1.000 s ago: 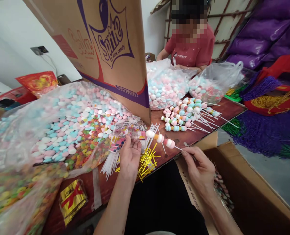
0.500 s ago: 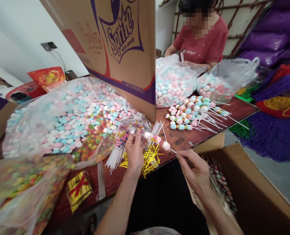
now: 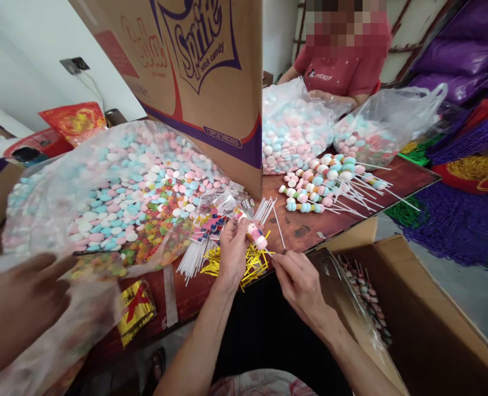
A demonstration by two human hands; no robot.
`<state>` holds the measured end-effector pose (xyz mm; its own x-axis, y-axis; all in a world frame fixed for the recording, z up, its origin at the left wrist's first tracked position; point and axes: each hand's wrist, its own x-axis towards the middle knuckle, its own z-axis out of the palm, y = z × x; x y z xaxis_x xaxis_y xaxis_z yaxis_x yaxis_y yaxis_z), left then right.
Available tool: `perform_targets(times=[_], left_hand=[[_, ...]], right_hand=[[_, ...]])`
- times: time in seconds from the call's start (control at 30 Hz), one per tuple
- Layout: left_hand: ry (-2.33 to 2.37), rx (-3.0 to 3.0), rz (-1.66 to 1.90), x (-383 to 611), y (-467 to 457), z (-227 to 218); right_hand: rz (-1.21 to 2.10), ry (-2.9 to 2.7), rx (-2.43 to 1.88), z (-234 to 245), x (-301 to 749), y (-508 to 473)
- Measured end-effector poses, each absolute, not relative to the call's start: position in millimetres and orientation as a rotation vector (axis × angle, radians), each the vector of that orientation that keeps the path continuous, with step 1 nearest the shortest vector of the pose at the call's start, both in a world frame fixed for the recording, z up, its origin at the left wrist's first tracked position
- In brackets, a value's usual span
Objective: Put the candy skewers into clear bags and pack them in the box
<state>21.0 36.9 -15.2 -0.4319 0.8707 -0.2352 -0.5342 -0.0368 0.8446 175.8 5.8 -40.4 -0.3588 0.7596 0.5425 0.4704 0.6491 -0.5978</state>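
Observation:
In front of me is a marshmallow skewer, pink and white candies on a thin white stick, tilted with its upper end at my left hand. My left hand is closed on a small clear printed bag, which appears to lie around the upper candies; the fingers hide part of it. The bare lower end of the stick is pinched in my right hand. Just under the skewer lies a heap of gold twist ties. White sticks and more printed clear bags are beside my left hand.
A tall cardboard box stands behind. Large bags of marshmallows spread at left. Finished skewers are piled at right. An open carton stands low right. Another person's hand reaches in over a bag at left; a co-worker sits opposite.
My right hand has moved left, pushing the skewer toward my left hand and into the clear bag. Another person's hand has come in from the left over the candy bag.

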Motion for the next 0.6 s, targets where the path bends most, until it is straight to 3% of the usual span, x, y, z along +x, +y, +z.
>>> perform_targets(times=[0.27,0.6], left_hand=[[1.049,0.409,1.544,26,33,-21],[0.976,0.379,1.479,34,24,-17]], right_hand=[[1.281,-1.494,-1.165,-36,166,-1],[1.251,-1.498,-1.217,-29,159,-5]])
